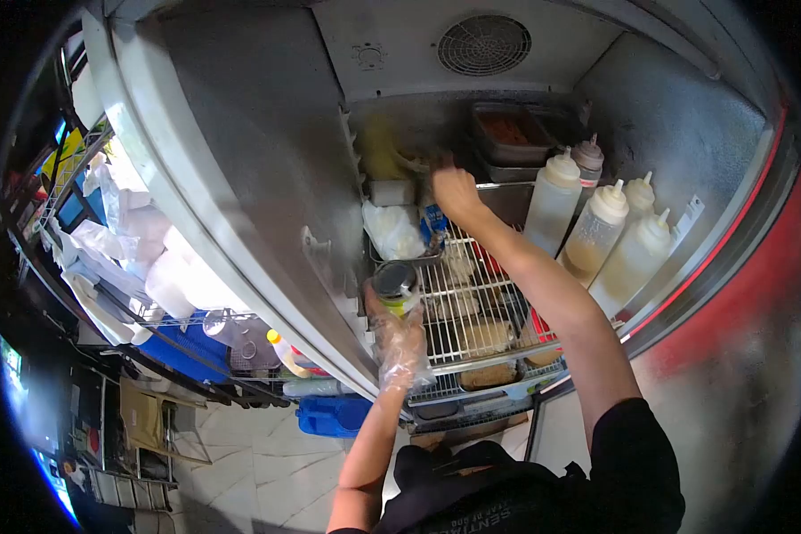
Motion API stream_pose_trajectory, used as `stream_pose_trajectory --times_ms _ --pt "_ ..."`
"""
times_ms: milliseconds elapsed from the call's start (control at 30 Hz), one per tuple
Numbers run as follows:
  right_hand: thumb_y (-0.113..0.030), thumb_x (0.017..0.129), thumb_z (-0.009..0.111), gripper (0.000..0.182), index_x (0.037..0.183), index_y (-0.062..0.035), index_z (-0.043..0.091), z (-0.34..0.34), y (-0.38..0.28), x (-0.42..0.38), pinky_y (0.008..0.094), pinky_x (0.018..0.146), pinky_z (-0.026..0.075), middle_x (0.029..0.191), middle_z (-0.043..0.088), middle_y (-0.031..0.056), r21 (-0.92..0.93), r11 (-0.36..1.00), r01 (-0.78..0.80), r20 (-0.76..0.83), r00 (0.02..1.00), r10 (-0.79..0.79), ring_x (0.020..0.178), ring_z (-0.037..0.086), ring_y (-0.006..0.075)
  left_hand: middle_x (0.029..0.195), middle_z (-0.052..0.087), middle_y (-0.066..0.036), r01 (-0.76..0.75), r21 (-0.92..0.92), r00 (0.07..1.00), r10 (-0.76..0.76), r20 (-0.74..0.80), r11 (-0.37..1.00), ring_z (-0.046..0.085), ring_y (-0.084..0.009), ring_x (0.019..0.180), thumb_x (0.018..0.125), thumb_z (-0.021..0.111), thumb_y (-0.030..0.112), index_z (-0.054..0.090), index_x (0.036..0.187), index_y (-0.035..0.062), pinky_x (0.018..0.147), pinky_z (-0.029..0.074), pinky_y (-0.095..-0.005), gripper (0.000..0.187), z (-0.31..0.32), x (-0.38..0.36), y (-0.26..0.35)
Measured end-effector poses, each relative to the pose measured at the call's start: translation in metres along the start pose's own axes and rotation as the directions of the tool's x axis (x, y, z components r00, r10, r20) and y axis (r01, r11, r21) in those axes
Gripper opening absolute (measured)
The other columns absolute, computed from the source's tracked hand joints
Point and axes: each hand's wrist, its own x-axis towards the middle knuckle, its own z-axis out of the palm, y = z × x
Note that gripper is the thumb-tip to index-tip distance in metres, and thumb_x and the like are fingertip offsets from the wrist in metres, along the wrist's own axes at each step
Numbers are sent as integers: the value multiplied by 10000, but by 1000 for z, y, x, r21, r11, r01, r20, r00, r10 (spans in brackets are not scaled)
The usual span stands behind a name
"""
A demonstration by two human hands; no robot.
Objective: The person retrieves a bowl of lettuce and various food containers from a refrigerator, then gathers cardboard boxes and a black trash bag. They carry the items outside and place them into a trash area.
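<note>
My left hand, in a clear plastic glove, is closed around a jar with a dark lid and a yellow-green band, at the front left of the fridge's wire shelf. Bare, my right hand reaches to the back of that shelf; its fingers are smeared by motion and partly hidden. Close to those fingers is a blurred yellow item. Between my hands lie a white plastic bag and a blue packet.
Several squeeze bottles stand at the shelf's right. Behind them is a metal pan with reddish-orange contents. The wire shelf has food containers below it. The fridge's frame rises on the left, near a blue jug on the floor.
</note>
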Motion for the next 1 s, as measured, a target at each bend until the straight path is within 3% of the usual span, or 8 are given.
stream_pose_trajectory --times_ms 100,333,433,567,633,700,767,1000 --pt "-91 755 547 136 835 -29 638 24 0 19 431 667 539 1036 549 213 91 995 26 -298 954 2 789 636 365 1380 325 -282 -38 135 995 49 -81 990 353 -353 1286 743 646 23 69 1418 -19 1072 262 -370 889 -9 -14 29" --pt "-109 768 531 151 848 -44 640 37 17 36 427 640 530 1051 566 142 18 986 163 -468 873 -136 741 637 327 1416 129 -346 -290 289 954 252 163 912 242 -503 1280 750 651 60 32 1409 -58 1058 241 -499 912 -29 -70 56" --pt "-124 749 588 131 856 -75 645 -14 12 14 421 618 517 1047 567 124 -35 997 67 -358 931 -75 766 627 306 1434 175 -281 -268 205 955 232 186 941 215 -412 1331 747 678 84 150 1405 -39 1081 221 -442 852 -37 -85 66" --pt "-113 725 616 53 754 -105 660 -107 3 -94 381 608 510 1001 562 40 152 950 273 -494 854 -166 888 556 244 1440 177 -236 -269 109 944 239 228 957 274 -367 1319 788 644 75 274 1361 -35 1053 284 -434 691 -47 -95 98" --pt "-103 722 604 67 757 -125 657 -110 16 -138 326 600 503 984 549 7 67 954 292 -445 865 -234 891 527 218 1408 266 -193 -97 -317 957 176 230 944 381 -281 1258 867 592 107 317 1344 -28 1014 362 -383 567 -42 -93 102" --pt "-105 688 609 105 771 -138 665 -124 19 -183 290 601 493 971 561 -2 39 949 314 -434 860 -267 841 538 198 1376 325 -182 192 -387 921 -29 389 902 431 -261 1210 888 596 186 304 1358 -20 1001 386 -380 591 -42 -78 104" --pt "-109 632 635 177 797 -151 681 -124 24 -215 289 576 478 921 560 -7 20 938 347 -481 826 -295 801 536 199 1312 418 -182 353 -660 922 -126 367 663 490 -270 1145 899 587 260 280 1363 -43 965 425 -401 633 -30 -71 110" --pt "-125 507 680 297 799 -158 719 -126 37 -277 246 509 442 794 559 5 -56 926 373 -551 762 -340 689 518 173 1319 421 -116 479 -671 814 -1 580 565 494 -211 1141 898 467 -18 287 1386 70 904 488 -343 527 3 -63 109"
